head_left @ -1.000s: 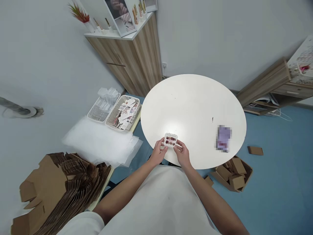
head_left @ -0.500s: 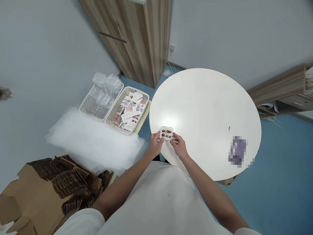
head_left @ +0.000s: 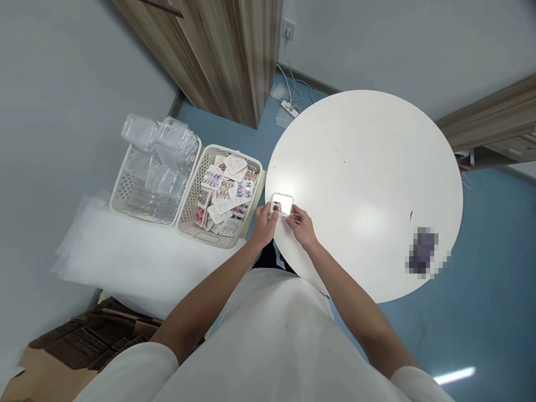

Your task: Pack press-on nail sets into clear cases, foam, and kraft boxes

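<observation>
Between my hands is a small clear plastic case point(head_left: 283, 205), held over the near left edge of the round white table point(head_left: 377, 167). Strong glare covers most of its lid, so only a dark red press-on nail or two shows at its left side. My left hand point(head_left: 263, 224) grips the left edge, thumb on top. At the lower right corner, my right hand point(head_left: 302, 226) pinches the case with thumb and fingers. Left of the table, a basket point(head_left: 183, 231) holds many cards of press-on nails point(head_left: 243, 190).
Another white basket point(head_left: 117, 192) is heaped with clear plastic cases point(head_left: 167, 167). Translucent sheets point(head_left: 125, 262) lie in front of the baskets, with folded cardboard point(head_left: 62, 368) below. A pixelated dark object point(head_left: 422, 251) rests at the table's right. A power strip point(head_left: 290, 108) lies on the floor.
The camera view has shifted. The case stays in both hands, but glare now hides the two rows of nails that showed through its lid before.
</observation>
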A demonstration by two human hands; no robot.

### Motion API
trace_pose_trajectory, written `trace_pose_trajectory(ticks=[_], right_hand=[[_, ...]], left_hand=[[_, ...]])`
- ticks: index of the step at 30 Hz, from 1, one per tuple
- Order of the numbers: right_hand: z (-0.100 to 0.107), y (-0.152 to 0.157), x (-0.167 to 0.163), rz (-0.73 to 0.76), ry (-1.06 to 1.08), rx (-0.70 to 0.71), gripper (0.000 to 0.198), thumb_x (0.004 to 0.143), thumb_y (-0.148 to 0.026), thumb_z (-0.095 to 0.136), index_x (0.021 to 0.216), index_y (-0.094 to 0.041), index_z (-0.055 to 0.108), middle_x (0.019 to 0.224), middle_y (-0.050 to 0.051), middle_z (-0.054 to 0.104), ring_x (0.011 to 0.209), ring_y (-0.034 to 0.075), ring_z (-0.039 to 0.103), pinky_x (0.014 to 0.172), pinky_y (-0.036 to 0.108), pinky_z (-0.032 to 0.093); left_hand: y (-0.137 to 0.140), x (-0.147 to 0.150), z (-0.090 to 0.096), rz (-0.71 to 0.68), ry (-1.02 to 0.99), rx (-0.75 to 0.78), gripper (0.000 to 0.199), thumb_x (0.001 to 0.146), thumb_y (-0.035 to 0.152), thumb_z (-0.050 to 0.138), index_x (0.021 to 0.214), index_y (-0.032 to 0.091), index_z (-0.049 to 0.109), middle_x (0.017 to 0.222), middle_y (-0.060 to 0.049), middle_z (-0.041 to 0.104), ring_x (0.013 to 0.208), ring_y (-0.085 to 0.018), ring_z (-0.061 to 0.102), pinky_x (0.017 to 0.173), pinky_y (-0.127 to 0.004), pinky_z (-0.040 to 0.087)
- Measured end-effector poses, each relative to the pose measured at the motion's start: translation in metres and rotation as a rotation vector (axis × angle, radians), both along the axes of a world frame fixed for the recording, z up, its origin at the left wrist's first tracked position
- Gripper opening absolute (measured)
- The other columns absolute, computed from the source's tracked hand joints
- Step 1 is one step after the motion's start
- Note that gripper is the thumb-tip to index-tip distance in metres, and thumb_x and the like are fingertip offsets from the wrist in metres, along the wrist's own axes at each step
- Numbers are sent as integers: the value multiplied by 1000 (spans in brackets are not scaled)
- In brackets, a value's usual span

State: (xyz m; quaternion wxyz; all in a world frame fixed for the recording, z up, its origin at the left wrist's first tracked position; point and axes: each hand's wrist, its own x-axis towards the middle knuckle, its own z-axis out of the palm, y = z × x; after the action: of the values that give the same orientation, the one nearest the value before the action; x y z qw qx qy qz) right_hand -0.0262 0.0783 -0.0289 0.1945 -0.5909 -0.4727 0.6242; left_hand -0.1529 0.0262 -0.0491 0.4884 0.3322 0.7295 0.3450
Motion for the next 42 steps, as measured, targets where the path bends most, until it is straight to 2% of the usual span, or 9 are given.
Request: trace_pose_trajectory(ticks=[10, 16, 26, 30, 34, 39, 42], right_hand=[[-12, 6, -8, -46, -67, 43, 56, 66, -29, 59, 121, -25, 46, 112, 5, 45, 95, 17, 48, 84, 33, 43], [-17, 5, -8, -57, -64, 44, 61, 65, -30, 60, 123, -25, 42, 115, 5, 43, 98, 18, 46, 86, 34, 43], [-17, -6, 5, -51, -33, 26, 67, 62, -30, 63, 124, -27, 38, 117, 5, 42, 101, 17, 45, 86, 33, 42], [-12, -23, 26, -10, -25, -18, 62, 62, -33, 63, 120, -28, 43, 111, 4, 47, 97, 17, 47, 86, 33, 42], [-5, -47, 57, 34, -12, -70, 57, 61, -34, 63, 115, -28, 48, 109, 5, 49, 93, 17, 50, 81, 32, 44], [1, -80, 96, 128, 74, -137, 46, 62, -33, 61, 106, -23, 54, 101, 5, 55, 73, 13, 54, 72, 32, 46], [4, -97, 112, 200, 161, -175, 35, 64, -33, 59, 98, -21, 58, 89, 3, 57, 67, 12, 53, 69, 30, 46]], left_hand=[[11, -4, -3, -40, -12, 21, 53, 84, 47, 35, 131, 23, 29, 123, -9, 33, 112, -20, 39, 91, -33, 36], [8, 0, -5, -17, -27, 49, 53, 85, 46, 34, 132, 23, 27, 125, -9, 32, 112, -19, 40, 92, -33, 35], [-4, 11, -2, 57, -74, 61, 57, 85, 47, 33, 134, 22, 20, 137, -9, 24, 124, -22, 29, 97, -34, 32], [-22, 22, 4, 133, -94, -2, 57, 83, 47, 38, 133, 23, 25, 139, -10, 23, 124, -23, 31, 96, -35, 34], [-51, 38, 14, 189, -80, 25, 49, 81, 44, 43, 125, 23, 39, 134, -10, 34, 119, -24, 38, 93, -36, 37], [-99, 68, 22, 267, -34, -43, 47, 77, 43, 50, 118, 20, 47, 127, -11, 45, 114, -25, 43, 88, -36, 41], [-133, 86, 25, 242, -32, -75, 48, 76, 42, 51, 117, 19, 48, 125, -11, 47, 113, -25, 45, 88, -36, 41]])
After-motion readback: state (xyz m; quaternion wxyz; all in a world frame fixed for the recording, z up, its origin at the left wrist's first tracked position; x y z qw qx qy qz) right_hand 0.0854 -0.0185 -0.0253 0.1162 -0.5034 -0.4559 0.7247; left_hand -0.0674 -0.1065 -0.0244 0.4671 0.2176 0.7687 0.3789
